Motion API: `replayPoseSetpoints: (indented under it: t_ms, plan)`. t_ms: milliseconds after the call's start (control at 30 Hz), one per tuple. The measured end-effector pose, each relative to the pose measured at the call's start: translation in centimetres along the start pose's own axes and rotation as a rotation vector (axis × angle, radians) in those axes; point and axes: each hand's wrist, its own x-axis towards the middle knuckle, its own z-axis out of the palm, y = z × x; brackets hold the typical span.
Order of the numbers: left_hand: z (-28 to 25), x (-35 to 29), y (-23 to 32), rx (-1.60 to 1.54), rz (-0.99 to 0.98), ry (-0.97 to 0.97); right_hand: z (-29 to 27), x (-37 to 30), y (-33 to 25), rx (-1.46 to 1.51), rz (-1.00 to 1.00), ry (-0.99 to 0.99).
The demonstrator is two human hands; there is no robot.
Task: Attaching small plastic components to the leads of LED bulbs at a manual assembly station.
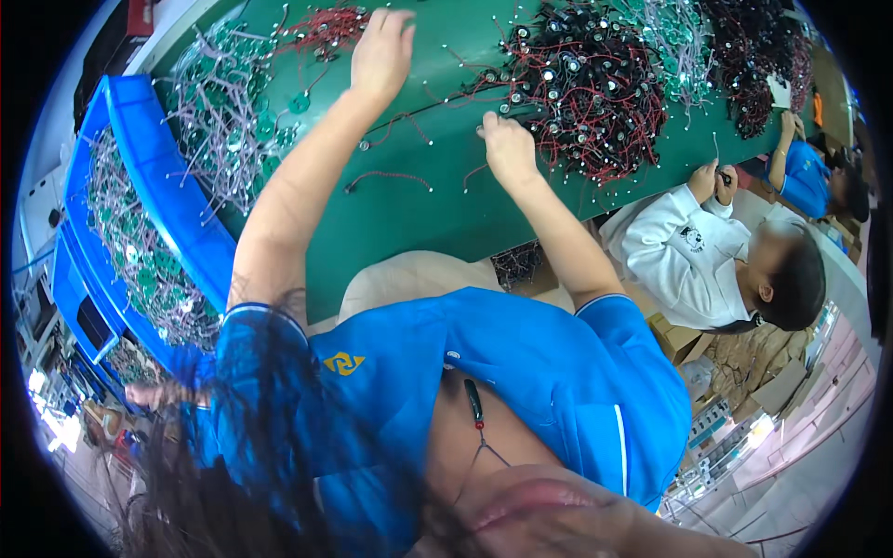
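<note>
Reaching across the green table mat (437, 205), the left hand (381, 51) presses loosely spread fingers near red-wired parts (326, 28) while the right hand (509, 147), curled, pinches at the tangled heap of black red-wired components (577, 84), seemingly to pull one free.

Brown cardboard boxes (684, 339) beside the seated co-worker

Your left hand (381, 51) has fingertips hidden among red wires (326, 28) on the table (419, 195); what your right hand (509, 149) pinches beside those wires is too small to tell.
</note>
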Motion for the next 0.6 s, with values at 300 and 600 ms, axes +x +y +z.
replayPoseSetpoints:
  t_ms: [300,600]
  plan:
    - [9.7,9.3,-0.6,0.545,0.189,-0.534,-1.8,-0.1,-3.0,0.621,0.242,-0.033]
    - [5.4,8.7,3.3,0.384,0.01,-0.369,-2.5,1.3,-2.9,1.314,0.506,-0.12]
